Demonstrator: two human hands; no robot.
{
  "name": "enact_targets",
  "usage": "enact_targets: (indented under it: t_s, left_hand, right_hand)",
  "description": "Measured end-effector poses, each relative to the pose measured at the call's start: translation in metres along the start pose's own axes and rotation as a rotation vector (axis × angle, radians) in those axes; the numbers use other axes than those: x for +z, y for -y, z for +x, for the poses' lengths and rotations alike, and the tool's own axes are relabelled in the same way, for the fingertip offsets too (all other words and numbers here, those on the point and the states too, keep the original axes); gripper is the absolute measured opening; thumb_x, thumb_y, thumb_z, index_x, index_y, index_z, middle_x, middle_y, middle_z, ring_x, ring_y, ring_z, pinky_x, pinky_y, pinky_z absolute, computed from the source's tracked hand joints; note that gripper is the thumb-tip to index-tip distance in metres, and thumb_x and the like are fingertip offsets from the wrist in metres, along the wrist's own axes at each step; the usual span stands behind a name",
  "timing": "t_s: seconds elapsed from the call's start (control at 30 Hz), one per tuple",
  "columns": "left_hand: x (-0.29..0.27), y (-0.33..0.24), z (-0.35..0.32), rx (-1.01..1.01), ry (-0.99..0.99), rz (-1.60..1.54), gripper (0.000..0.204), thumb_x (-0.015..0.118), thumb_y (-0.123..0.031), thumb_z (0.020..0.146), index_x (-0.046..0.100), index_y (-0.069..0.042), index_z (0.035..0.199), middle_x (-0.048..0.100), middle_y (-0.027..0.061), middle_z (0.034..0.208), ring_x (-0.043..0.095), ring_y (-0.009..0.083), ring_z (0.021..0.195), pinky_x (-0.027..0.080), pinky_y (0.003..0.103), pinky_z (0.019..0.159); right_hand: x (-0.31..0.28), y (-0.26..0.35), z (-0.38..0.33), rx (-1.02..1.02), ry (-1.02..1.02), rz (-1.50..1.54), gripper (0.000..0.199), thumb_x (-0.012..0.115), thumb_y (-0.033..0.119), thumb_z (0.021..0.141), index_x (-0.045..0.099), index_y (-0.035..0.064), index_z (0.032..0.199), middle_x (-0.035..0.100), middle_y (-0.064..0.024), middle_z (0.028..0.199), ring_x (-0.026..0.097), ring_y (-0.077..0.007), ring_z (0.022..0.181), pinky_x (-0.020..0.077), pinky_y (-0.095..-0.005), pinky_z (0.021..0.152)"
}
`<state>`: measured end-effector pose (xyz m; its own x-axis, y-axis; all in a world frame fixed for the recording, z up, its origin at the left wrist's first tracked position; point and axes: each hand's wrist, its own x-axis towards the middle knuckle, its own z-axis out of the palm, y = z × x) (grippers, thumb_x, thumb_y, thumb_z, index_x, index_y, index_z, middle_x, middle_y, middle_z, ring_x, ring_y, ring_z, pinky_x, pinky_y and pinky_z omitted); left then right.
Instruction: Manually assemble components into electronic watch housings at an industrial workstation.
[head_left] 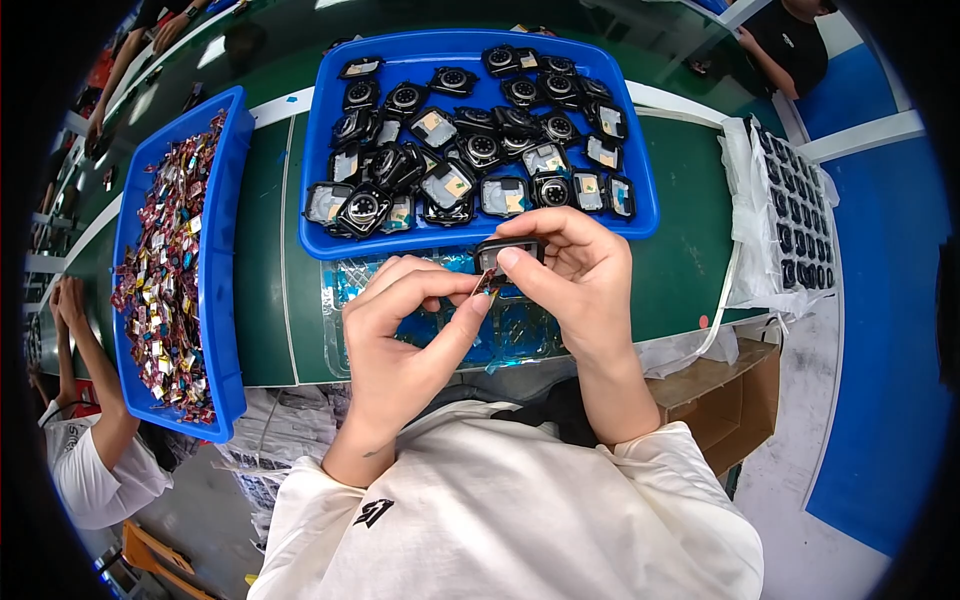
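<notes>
Head view: watch case (490, 257) between tight right fingers (535, 278) (component (487, 280) between pinched left fingers (465, 322)).

Left hand (400, 318) pinches with thumb and forefinger; right hand (583, 290) grips slightly higher, thumb angled inward

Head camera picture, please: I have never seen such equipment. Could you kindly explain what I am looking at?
There is no machine here: a person works with two bare hands. The camera sits on the person's head and looks down; its wide lens bends straight edges. On the green table lies a blue tray of dark watch cases. To its left, a blue bin holds many small colourful parts. Under the hands is a clear plastic tray. The right hand holds a dark watch piece; the left hand pinches something small against it, too tiny to identify.
</notes>
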<state>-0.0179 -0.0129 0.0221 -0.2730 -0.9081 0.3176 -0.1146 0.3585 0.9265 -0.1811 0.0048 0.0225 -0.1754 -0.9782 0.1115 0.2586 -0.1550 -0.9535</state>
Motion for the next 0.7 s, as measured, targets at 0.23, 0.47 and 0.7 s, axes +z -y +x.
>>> enact_targets:
  t_s: [0.23,0.47,0.7]
  left_hand:
    - [-0.001,0.001,-0.004,-0.331,0.065,-0.547,0.011,0.07,-0.002,0.083,0.068,0.004,0.092,0.068,0.0075,0.084,0.061,0.0097,0.076,0.047,0.022,0.067]
    - [0.002,0.004,-0.006,-0.342,0.046,-0.595,0.012,0.068,-0.001,0.084,0.067,0.004,0.095,0.068,0.0078,0.085,0.063,0.0099,0.078,0.049,0.021,0.071]
    - [-0.002,0.006,-0.001,-0.344,-0.058,-0.427,0.017,0.072,0.0,0.081,0.065,0.005,0.096,0.067,0.0053,0.081,0.059,0.0074,0.073,0.046,0.02,0.068]
  right_hand:
    - [0.003,-0.003,-0.003,-0.136,-0.03,-0.141,0.015,0.067,-0.006,0.076,0.063,-0.0029,0.089,0.066,-0.0084,0.09,0.063,-0.0104,0.081,0.0512,-0.0216,0.07]
    - [0.001,-0.007,-0.003,-0.311,0.018,-0.264,0.015,0.068,-0.007,0.073,0.062,-0.0036,0.087,0.066,-0.0118,0.091,0.064,-0.012,0.081,0.0538,-0.0241,0.069]
    - [0.005,0.002,-0.008,-0.118,0.047,-0.105,0.013,0.068,-0.006,0.078,0.065,-0.0044,0.09,0.067,-0.0114,0.094,0.066,-0.0123,0.08,0.0556,-0.0239,0.069]
